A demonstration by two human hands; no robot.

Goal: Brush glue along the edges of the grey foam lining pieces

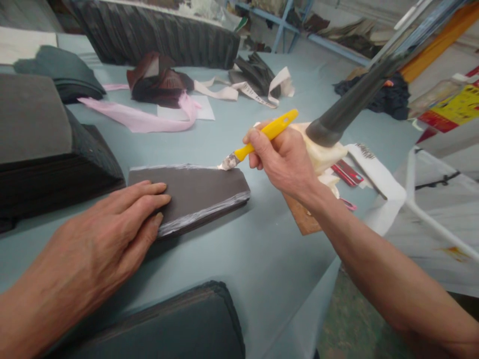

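A stack of dark brown-grey cut pieces [202,192] lies on the table, with white paste smeared along its near and far edges. My left hand [123,219] rests flat on the stack's left end, fingers stretched out. In my right hand [286,157] is a paintbrush [275,127] with a yellow handle, gripped between thumb and fingers. Its white-coated bristles touch the far edge of the stack near the right corner. Behind my right hand stands a pale, paste-crusted container [327,159], partly hidden by the hand.
Taller dark stacks stand at left [33,119] and front [168,324]. Across the back lie a long row of dark pieces [160,35], pink fabric [142,117] and a white tape [224,93]. A dark tube [344,104] slants down at right, near a red case [348,173].
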